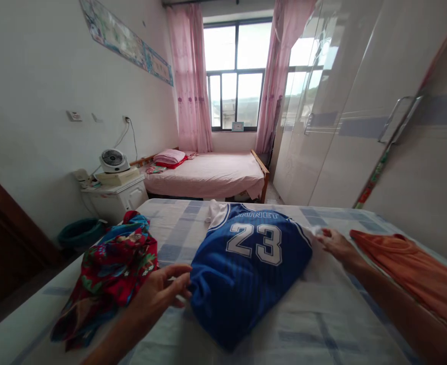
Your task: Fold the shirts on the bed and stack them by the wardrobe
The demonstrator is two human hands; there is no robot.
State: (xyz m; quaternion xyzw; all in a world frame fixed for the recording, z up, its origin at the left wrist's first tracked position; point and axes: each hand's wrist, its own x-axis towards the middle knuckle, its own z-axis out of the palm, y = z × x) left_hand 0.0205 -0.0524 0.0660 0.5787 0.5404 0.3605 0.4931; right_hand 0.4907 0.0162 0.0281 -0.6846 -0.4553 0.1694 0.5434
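Left hand (165, 288) curls at the jersey (242, 276), right hand (337, 245) outstretched.

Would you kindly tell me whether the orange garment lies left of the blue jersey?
No, the orange garment lies right of the blue jersey; the red floral fabric lies on the left side.

A blue, white-sleeved jersey (242, 284) numbered 23 lies rumpled on the bed (175, 234).
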